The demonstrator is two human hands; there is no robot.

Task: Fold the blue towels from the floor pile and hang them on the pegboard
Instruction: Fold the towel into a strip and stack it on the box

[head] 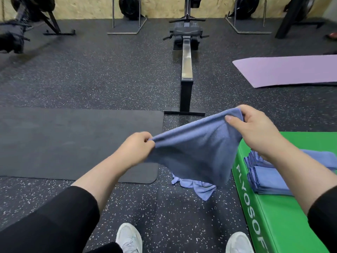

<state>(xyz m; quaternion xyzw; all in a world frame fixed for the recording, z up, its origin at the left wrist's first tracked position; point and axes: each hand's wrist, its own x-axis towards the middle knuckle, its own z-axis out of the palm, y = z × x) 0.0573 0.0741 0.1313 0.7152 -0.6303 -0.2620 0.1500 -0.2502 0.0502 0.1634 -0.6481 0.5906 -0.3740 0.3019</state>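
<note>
Two hands [135,148] [255,128], three floor mats [73,141], two white shoes [128,238], one rowing machine [187,57].

My left hand [135,148] and right hand [255,126] pinch a blue towel [197,148] above the floor pile [198,187], beside folded towels [268,179].

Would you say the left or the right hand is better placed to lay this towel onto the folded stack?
Right, probably: the right hand pinches the towel directly above the folded stack; the left hand is farther away.
</note>
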